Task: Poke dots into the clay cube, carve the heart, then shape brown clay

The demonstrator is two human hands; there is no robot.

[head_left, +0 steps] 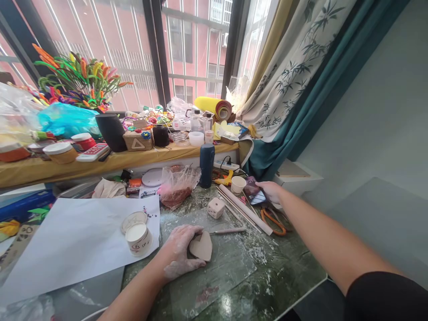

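Head view: left fingers [194, 265] around pale heart [203, 248] (tub [137, 241] lettering illegible)

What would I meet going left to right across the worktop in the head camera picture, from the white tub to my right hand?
White tub, left hand, heart-shaped piece, dotted die, pale cup, what looks like a phone, right hand.

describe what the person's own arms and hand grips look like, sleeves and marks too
The bare left hand grip has chalky pale smears over its fingers and wrist. The bare right hand grip wears no glove. A plain black fabric sleeve covers the upper right arm; no sleeve shows on the left forearm.
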